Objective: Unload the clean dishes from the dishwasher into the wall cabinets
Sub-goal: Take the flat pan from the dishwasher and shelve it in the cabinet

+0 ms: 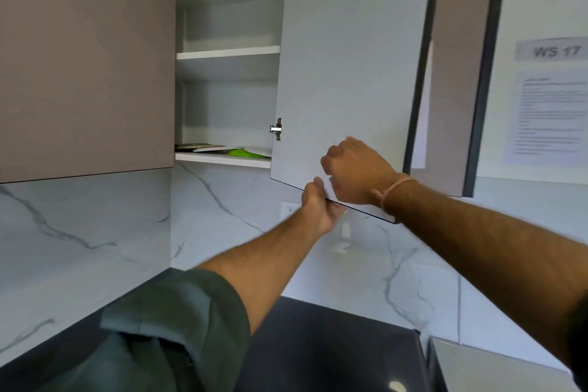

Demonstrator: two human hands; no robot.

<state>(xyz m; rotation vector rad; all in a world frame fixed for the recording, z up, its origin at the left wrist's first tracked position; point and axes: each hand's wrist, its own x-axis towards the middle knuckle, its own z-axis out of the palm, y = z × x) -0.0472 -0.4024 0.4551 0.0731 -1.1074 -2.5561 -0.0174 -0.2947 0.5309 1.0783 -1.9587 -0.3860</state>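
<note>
Left hand [319, 207]: raised to the bottom edge of the open door [346, 73]; the edge is pinched between thumb on the inner face and fingers curled beneath it, so the hand is closed on the door.
Right hand [353, 169]: laid against the door's inner face just above the left hand, fingers bent loosely inward; whether anything is clamped by it cannot be told. A thin band [393, 189] is worn at the wrist.
Hands together: set close, nearly touching, both at the door's lower edge.
Door: swung outward from the cabinet [227, 73], hung on a metal hinge [276, 128] at its left side; a second hinge is seen at the top.
Cabinet: opened, white inside, with several shelves. The upper shelves are seen from below, so their contents cannot be told.
Bottom shelf [222, 158]: flat dishes are laid here, among them a dark plate [194, 147], a pale plate [254, 149] and a bright green plate [243, 153], overlapping and lying low.
Neighbouring doors: taupe, shut on the left; another stands ajar at right.
Counter [318, 344]: dark, seen below the arms.
Wall: marbled white; a blurred sign [552, 49] and printed sheet are fixed at right.
</note>
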